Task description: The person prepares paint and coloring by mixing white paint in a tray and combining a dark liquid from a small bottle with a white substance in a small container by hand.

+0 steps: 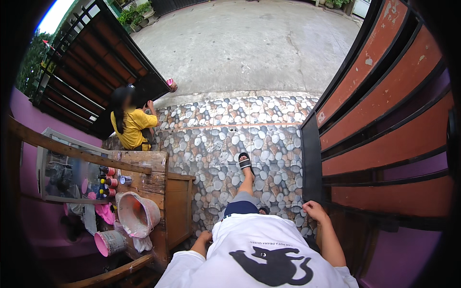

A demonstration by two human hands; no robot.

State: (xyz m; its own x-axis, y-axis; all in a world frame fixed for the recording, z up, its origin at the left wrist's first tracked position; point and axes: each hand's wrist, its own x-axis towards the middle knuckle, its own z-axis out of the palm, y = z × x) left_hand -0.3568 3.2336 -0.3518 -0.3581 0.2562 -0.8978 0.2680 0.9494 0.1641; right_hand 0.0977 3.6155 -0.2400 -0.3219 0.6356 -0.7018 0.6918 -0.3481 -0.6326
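Note:
My left hand (205,236) hangs low beside my white shirt, close to the wooden cabinet (179,204). Its fingers are mostly turned from view, and no object shows in it. On the other side, my right hand (313,211) is held out from my body near the lower corner of the black-framed gate (311,165). Its fingers are loosely curled, and nothing visible is in them. Whether that hand touches the gate I cannot tell. One sandalled foot (246,162) is stretched forward on the pebble-patterned tiles (216,158).
A person in a yellow top (130,128) crouches by the left gate panel (91,72), near a pink-stained pot (171,85). On the wooden table (156,165) stand a paint-smeared bucket (139,214), a pink-lined can (110,243) and several small bottles (110,182). Concrete paving (230,48) lies beyond.

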